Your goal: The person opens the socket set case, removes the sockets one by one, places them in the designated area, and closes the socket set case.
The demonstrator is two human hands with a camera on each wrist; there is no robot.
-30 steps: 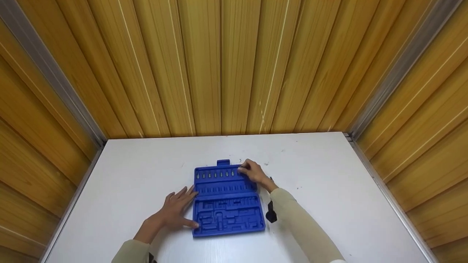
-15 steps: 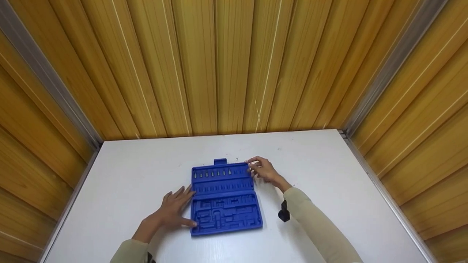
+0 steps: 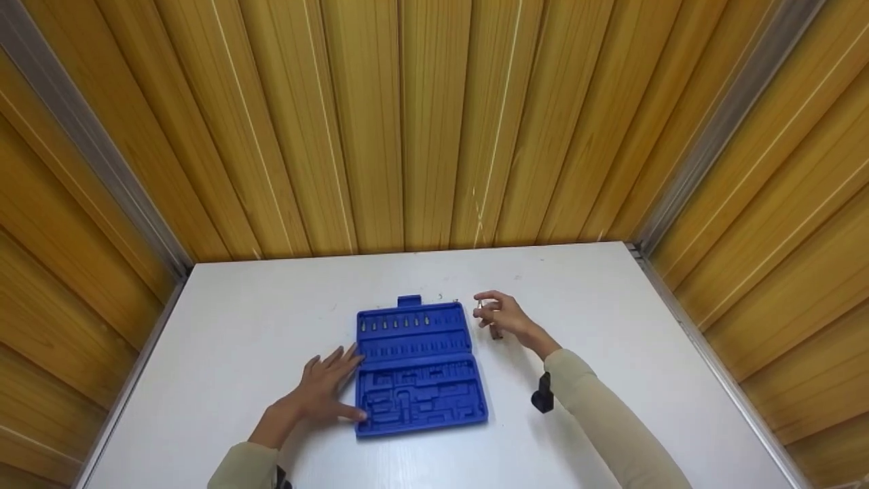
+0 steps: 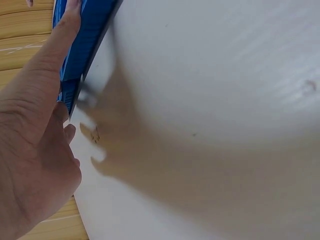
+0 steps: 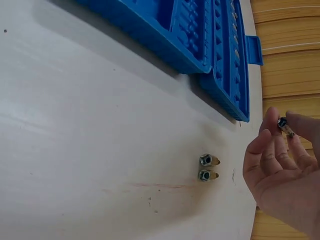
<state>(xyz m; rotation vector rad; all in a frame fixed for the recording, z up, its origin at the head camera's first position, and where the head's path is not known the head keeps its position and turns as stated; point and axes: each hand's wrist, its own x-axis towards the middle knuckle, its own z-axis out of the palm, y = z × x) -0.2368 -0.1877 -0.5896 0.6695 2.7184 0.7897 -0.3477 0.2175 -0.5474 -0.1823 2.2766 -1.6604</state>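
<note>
An opened blue plastic case (image 3: 421, 343) lies flat, its far half holding a row of several small socket bits (image 3: 395, 323) at the left; the slots right of them show bare. My left hand (image 3: 324, 392) rests along the case's left side, fingers spread and thumb on the near corner. Just right of the far half, my right hand (image 3: 508, 319) is raised over the table. Between thumb and index finger it pinches a small metal socket bit (image 5: 285, 126) with a brassy tip. In the right wrist view, two similar socket bits (image 5: 209, 160) lie side by side on the table near that hand.
The white table (image 3: 271, 305) carries small dark marks behind and beside the case. Yellow wood-patterned walls (image 3: 434, 136) close in the back and both sides. A blue latch tab (image 3: 409, 300) juts from the case's far edge.
My right hand has moved from the far half's right-hand slots to the right, off the case, with a socket bit between its fingers. My left hand has stayed at the case's side.
</note>
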